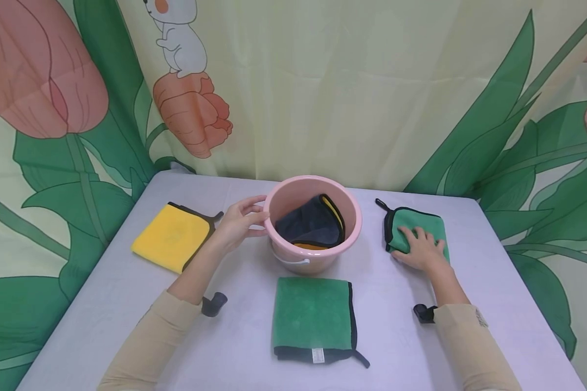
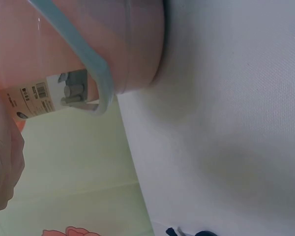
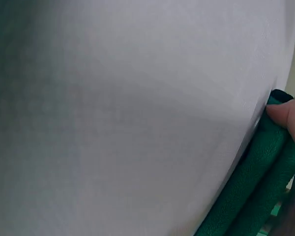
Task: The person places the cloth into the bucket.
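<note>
A pink bucket [image 1: 313,260] stands at the back middle of the table, with a dark grey cloth [image 1: 313,220] showing yellow and orange edges inside it. My left hand [image 1: 237,222] holds the bucket's left rim. From the left wrist, the bucket's label [image 2: 44,96] and pale handle [image 2: 83,49] show close up. On the right, my right hand [image 1: 423,252] grips a folded green cloth [image 1: 428,220] with black trim, fingers spread over its top. In the right wrist view my thumb [image 3: 285,115] lies against the cloth's folded edge.
Left of the bucket lies a folded yellow cloth [image 1: 173,236], partly behind the left forearm. Another green cloth [image 1: 313,315], with a black border and white tag, lies flat in front of the bucket. A patterned curtain [image 1: 342,108] hangs behind the white table [image 1: 244,347].
</note>
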Demonstrator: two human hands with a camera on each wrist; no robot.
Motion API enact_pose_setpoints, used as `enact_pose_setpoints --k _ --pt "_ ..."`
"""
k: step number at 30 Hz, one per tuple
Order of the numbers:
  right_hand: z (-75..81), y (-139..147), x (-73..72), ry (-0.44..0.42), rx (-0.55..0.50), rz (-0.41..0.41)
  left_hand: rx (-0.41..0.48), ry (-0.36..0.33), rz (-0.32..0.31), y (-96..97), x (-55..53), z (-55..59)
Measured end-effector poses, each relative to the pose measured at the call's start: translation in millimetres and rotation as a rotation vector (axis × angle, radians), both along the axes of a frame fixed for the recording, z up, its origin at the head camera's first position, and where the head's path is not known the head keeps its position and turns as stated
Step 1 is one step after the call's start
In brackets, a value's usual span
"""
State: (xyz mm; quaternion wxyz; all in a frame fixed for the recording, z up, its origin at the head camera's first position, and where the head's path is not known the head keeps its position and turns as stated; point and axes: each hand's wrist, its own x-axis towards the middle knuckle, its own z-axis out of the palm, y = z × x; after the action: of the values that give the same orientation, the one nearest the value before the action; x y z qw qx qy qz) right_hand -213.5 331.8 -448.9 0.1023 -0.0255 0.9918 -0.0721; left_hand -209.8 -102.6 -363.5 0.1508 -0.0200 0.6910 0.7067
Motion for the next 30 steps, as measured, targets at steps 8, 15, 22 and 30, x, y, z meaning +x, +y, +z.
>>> enact_pose_setpoints --k 8,15,22,30 --pt "-5.7 1.2 -6.0 0.033 0.016 -0.007 -0.004 -0.018 0.018 -0.3 -1.0 -2.0" --pt "-8.6 2.5 -9.5 0.062 0.026 -0.004 -0.008 -0.015 0.016 -0.1 -1.6 -2.3" --pt "-5.6 1.0 -7.6 0.125 0.015 0.002 -0.016 -0.021 0.026 -0.2 -1.2 -1.3" --pt "0.6 0.0 -4.1 0.369 0.018 0.055 -0.004 -0.02 0.026 0.2 -2.6 -2.8"
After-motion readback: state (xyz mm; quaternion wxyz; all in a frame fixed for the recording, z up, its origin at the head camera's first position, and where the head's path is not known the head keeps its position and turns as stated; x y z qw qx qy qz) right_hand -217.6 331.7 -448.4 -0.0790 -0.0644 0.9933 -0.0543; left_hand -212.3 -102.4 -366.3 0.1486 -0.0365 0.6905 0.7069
